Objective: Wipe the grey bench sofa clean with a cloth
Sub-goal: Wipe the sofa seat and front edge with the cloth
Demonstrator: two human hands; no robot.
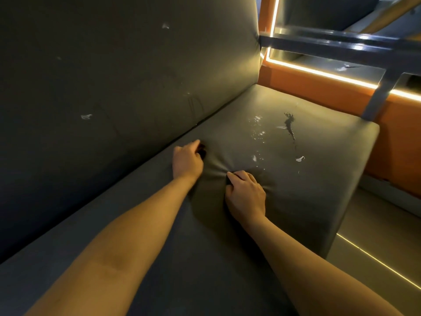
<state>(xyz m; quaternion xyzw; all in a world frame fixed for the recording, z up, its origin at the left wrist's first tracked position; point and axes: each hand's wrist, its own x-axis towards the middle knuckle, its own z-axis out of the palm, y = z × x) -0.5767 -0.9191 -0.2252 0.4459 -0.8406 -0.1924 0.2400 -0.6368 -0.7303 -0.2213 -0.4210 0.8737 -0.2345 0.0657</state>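
Head view: our left hand (pixel 188 160) and right hand (pixel 247 193) pinch dark cloth (pixel 202 152) on the sofa (pixel 114 65); scraps (pixel 300 158) and a stain (pixel 289 126) lie beyond.

Orange wall panel (pixel 319 92) w/ lit LED strip (pixel 319 73).

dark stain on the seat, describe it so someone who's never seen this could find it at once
On the grey bench sofa, look at the lit end seat cushion beside the orange wall. Near its back sits the dark stain: a thin black splatter, unlike the white flecks left of it.
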